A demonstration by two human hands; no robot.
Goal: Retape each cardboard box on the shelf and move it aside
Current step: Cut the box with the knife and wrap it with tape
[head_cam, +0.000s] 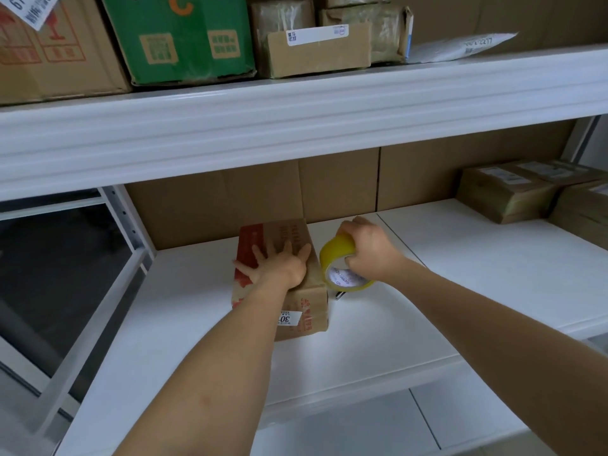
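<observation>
A small cardboard box [279,278] with red printing and a white label on its near face sits on the white shelf [444,258], toward the left of the board and out from the cardboard sheet that lines the back. The left hand [278,263] lies flat on top of the box, its fingers [258,255] spread straight and pressing down on the lid. Just beside the box's right edge, the right hand [370,250] holds a roll of yellow packing tape [342,268]: its fingers curl over the top of the roll and the thumb hooks into the core. The roll stands on edge, tilted, its white inner core with print facing the camera, and its lower rim is at or just above the shelf. Whether a strip of tape runs from the roll to the box cannot be told. A small dark metal part shows under the roll.

At the far right of the same shelf, well apart from the hands, taped brown parcels [513,192] are stacked. On the upper shelf [296,116] stand a green carton [181,37], a large brown carton [49,54] with red marks, several small taped boxes [316,44] and a white mailer [460,44].
</observation>
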